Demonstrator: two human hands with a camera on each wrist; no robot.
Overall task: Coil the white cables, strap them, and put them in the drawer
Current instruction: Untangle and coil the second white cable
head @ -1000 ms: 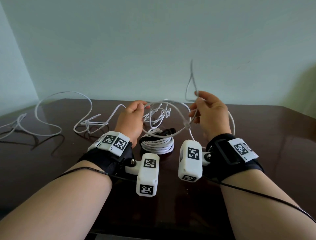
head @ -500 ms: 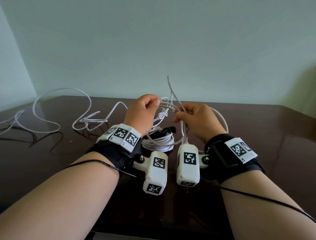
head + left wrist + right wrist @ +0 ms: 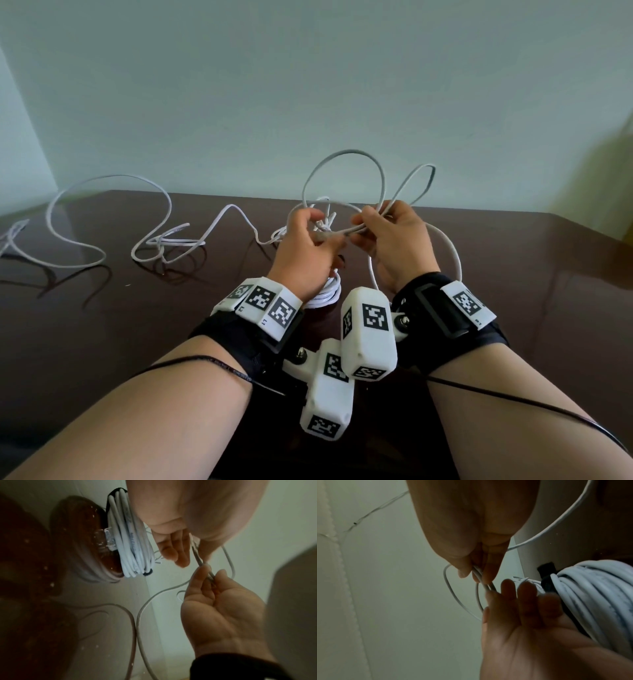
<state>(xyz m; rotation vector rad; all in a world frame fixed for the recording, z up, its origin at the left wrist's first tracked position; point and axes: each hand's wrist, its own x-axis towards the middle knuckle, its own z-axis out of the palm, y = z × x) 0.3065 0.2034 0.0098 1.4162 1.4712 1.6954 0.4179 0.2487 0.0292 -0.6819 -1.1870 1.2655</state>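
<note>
White cable (image 3: 346,161) was pinched between left hand (image 3: 301,250) and right hand (image 3: 394,240), loops raised above both; strapped coil (image 3: 130,545) lay beneath.

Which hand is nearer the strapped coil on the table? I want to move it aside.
Left. The left hand hangs right over the strapped coil, partly hiding it; the right hand is up and off to its right.

The left hand (image 3: 305,253) hides most of the strapped coil (image 3: 325,294); the loose cable (image 3: 78,219) runs off-frame left.
</note>
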